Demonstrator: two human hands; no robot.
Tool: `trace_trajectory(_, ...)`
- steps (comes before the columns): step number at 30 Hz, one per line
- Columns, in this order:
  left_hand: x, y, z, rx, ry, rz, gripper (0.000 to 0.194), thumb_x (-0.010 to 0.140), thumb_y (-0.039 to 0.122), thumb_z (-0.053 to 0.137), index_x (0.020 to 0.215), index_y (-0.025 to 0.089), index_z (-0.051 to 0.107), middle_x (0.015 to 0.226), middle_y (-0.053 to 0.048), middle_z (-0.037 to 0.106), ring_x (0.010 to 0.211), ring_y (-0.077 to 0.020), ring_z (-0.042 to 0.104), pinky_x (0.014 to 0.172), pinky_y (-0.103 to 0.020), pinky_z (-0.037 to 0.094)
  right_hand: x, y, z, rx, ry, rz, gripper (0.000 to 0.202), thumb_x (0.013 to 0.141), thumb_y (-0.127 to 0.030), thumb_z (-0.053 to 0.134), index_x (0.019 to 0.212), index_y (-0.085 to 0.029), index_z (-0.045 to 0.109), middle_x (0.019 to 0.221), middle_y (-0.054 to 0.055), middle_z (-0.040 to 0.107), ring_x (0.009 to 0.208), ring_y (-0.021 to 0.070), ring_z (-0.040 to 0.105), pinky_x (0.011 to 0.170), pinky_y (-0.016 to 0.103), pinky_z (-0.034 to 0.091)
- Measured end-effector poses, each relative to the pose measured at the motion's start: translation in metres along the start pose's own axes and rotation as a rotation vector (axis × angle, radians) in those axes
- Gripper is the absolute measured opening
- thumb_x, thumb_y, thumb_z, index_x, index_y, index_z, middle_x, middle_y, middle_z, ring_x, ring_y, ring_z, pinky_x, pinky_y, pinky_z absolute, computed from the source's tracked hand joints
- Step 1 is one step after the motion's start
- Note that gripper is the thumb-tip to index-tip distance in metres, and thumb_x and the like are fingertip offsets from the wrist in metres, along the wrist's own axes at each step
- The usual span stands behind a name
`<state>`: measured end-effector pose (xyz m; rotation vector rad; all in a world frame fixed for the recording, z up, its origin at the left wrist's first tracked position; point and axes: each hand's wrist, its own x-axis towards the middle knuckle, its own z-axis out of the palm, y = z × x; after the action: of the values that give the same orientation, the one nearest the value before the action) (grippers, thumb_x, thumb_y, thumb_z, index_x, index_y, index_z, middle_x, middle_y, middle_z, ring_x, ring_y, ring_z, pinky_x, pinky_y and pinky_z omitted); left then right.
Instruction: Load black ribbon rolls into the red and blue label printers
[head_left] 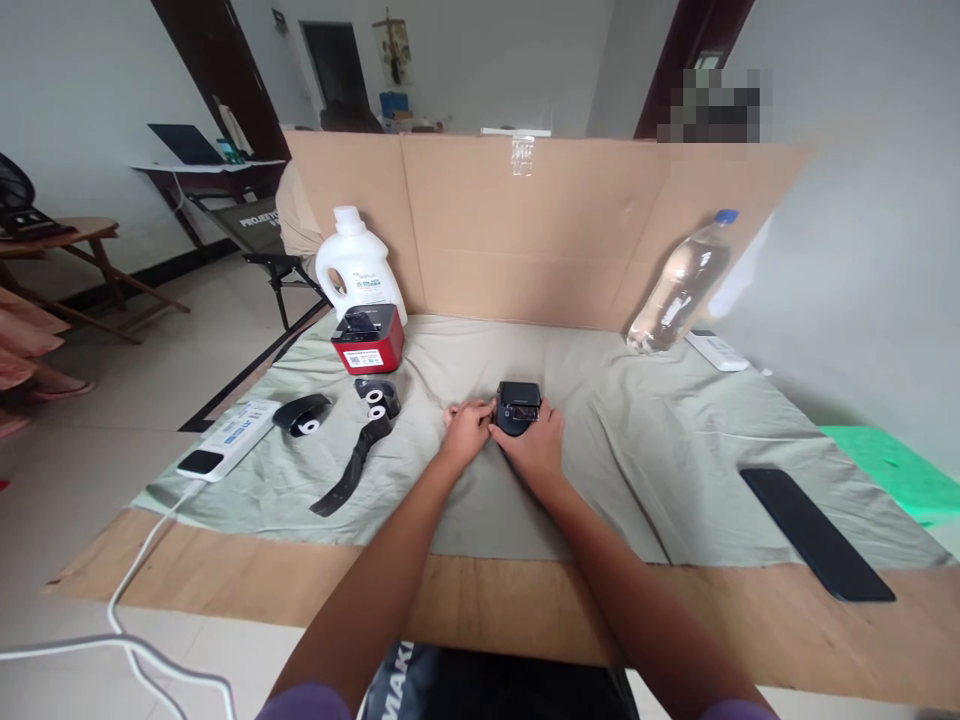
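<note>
A small black box-shaped device rests on the grey-green cloth in front of me, with a dark glossy section on its near face; I cannot tell its exact kind. My left hand is closed, fingers together against the device's left side. Around its right side and near corner curls my right hand, thumb at the front edge. To the left lies a black ribbon-like strip with white-cored rolls at its far end. Beside that sits another black piece with a white ring.
A red and black box stands before a white detergent jug. Clear bottle leans on the cardboard screen. A white power strip with a cable lies left; a black phone-like slab lies right, near another white strip.
</note>
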<state>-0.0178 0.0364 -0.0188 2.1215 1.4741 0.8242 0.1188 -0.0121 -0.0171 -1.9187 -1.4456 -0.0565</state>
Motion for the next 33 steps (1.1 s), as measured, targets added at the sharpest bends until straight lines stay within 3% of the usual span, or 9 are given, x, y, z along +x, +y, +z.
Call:
trace_trajectory(3, 0.003, -0.001, -0.002, -0.102, -0.003, -0.023, 0.035, 0.093, 0.017, 0.052, 0.116, 0.031, 0.075, 0.109, -0.003, 0.075, 0.109, -0.0238, 0.064, 0.111, -0.051, 0.032, 0.001, 0.001, 0.000, -0.006, -0.005, -0.004, 0.103, 0.063, -0.065, 0.076, 0.135, 0.002, 0.045, 0.109, 0.022, 0.057, 0.105, 0.0367, 0.053, 0.095, 0.048, 0.043)
trace_trajectory(7, 0.006, -0.005, -0.003, -0.194, 0.006, -0.018, 0.033, 0.091, 0.018, 0.055, 0.115, 0.029, 0.076, 0.113, -0.002, 0.076, 0.110, -0.0222, 0.065, 0.108, -0.043, 0.041, 0.001, 0.002, 0.000, -0.001, 0.000, -0.017, 0.105, 0.063, -0.065, 0.077, 0.136, 0.002, 0.044, 0.110, 0.023, 0.057, 0.105, 0.0376, 0.054, 0.095, 0.049, 0.042)
trace_trajectory(12, 0.008, -0.013, 0.000, -0.258, 0.045, 0.058, 0.035, 0.090, 0.020, 0.058, 0.120, 0.028, 0.074, 0.118, -0.002, 0.074, 0.112, -0.0209, 0.066, 0.107, -0.037, 0.046, 0.001, 0.001, -0.002, 0.027, 0.005, -0.025, 0.102, 0.064, -0.064, 0.077, 0.135, 0.001, 0.043, 0.109, 0.023, 0.057, 0.105, 0.0382, 0.054, 0.095, 0.050, 0.042)
trace_trajectory(17, 0.010, -0.018, 0.008, -0.318, 0.088, 0.074, 0.049, 0.090, 0.016, 0.055, 0.137, 0.027, 0.061, 0.140, -0.003, 0.062, 0.128, -0.0204, 0.058, 0.114, -0.037, 0.043, 0.000, 0.001, -0.001, 0.038, 0.024, -0.025, 0.100, 0.065, -0.063, 0.076, 0.136, -0.001, 0.043, 0.109, 0.022, 0.057, 0.104, 0.0383, 0.054, 0.094, 0.050, 0.043)
trace_trajectory(23, 0.005, -0.016, 0.006, -0.493, 0.023, 0.068, 0.059, 0.096, 0.018, 0.045, 0.154, 0.024, 0.038, 0.144, -0.005, 0.059, 0.134, -0.0177, 0.054, 0.117, -0.037, 0.039, 0.001, 0.002, 0.000, 0.036, 0.030, -0.034, 0.099, 0.066, -0.063, 0.075, 0.136, -0.001, 0.044, 0.107, 0.022, 0.058, 0.103, 0.0383, 0.054, 0.091, 0.050, 0.043)
trace_trajectory(27, 0.007, -0.008, 0.002, -0.496, -0.005, 0.050, 0.057, 0.100, 0.025, 0.041, 0.156, 0.025, 0.033, 0.146, -0.004, 0.056, 0.139, -0.0167, 0.049, 0.121, -0.037, 0.033, 0.002, 0.000, -0.002, 0.033, 0.010, -0.013, 0.098, 0.066, -0.063, 0.075, 0.135, -0.001, 0.044, 0.106, 0.021, 0.058, 0.103, 0.0380, 0.054, 0.091, 0.050, 0.044)
trace_trajectory(33, 0.029, 0.001, 0.008, -0.436, -0.023, 0.009, 0.057, 0.102, 0.032, 0.041, 0.157, 0.026, 0.029, 0.158, -0.003, 0.041, 0.149, -0.0175, 0.034, 0.124, -0.036, 0.024, 0.002, -0.004, -0.006, 0.035, -0.023, 0.007, 0.094, 0.066, -0.059, 0.074, 0.135, -0.002, 0.043, 0.108, 0.021, 0.057, 0.103, 0.0367, 0.053, 0.093, 0.047, 0.043)
